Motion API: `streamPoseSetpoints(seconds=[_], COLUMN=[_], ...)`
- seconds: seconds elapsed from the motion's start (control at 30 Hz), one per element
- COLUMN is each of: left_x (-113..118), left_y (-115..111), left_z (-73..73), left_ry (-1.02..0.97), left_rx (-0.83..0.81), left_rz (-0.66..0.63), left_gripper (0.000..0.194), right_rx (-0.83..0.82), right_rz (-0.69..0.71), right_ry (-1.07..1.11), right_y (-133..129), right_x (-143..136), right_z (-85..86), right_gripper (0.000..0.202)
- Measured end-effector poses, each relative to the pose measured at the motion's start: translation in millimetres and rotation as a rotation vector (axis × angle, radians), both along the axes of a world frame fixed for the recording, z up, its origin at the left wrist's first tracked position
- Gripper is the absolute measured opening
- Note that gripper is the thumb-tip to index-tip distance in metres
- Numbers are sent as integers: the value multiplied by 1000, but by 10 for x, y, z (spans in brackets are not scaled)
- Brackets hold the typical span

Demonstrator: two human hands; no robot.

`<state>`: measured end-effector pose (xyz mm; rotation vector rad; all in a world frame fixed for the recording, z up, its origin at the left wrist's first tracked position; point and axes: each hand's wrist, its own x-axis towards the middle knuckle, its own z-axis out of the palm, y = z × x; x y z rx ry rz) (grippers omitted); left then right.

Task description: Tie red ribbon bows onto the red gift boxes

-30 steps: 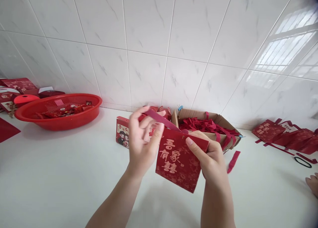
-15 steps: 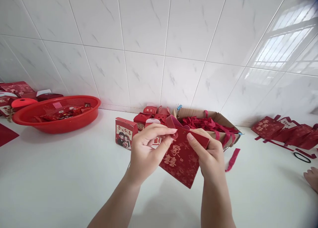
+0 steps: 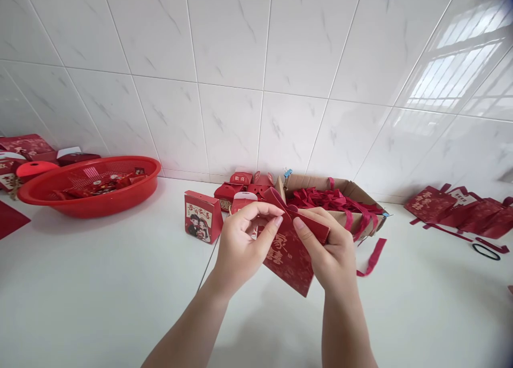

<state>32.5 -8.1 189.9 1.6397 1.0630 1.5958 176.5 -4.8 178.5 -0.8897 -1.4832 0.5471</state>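
Observation:
A flat red gift bag (image 3: 294, 269) with gold characters hangs tilted between my hands above the table. My right hand (image 3: 331, 245) grips its upper right edge, thumb on the front and fingers behind. At the top edge, my left hand (image 3: 244, 245) pinches with thumb and forefinger at a dark red ribbon (image 3: 274, 200), which loops up above the bag. The ribbon's exact end is hidden by the fingertips.
Behind my hands stands a cardboard box (image 3: 363, 226) of red ribbons. A small printed box (image 3: 200, 218) and several red boxes (image 3: 240, 178) stand left of it. A red plastic basket (image 3: 92, 202) holds small packets. Red bags (image 3: 460, 210) and a black ring (image 3: 486, 251) lie right.
The bag's top edge now folds toward me and more ribbon shows above it. Both hands have shifted slightly. Another person's hand at the right edge has almost left the view.

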Motion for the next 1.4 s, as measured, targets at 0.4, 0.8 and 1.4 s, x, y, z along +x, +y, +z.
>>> streamPoseSetpoints(seconds=[0.4, 0.8, 1.4], left_x=[28, 36, 41], left_y=[14, 5, 9], left_z=[-33, -35, -40], left_ry=[72, 76, 106], left_rx=[82, 100, 57], left_rz=[75, 83, 89], left_gripper=[4, 6, 9], right_rx=[20, -12, -31], right_rz=[-7, -32, -34], right_ry=[-28, -46, -59], right_y=[6, 18, 6], right_x=[-21, -23, -58], right_z=[-8, -16, 6], right_gripper=[11, 10, 12])
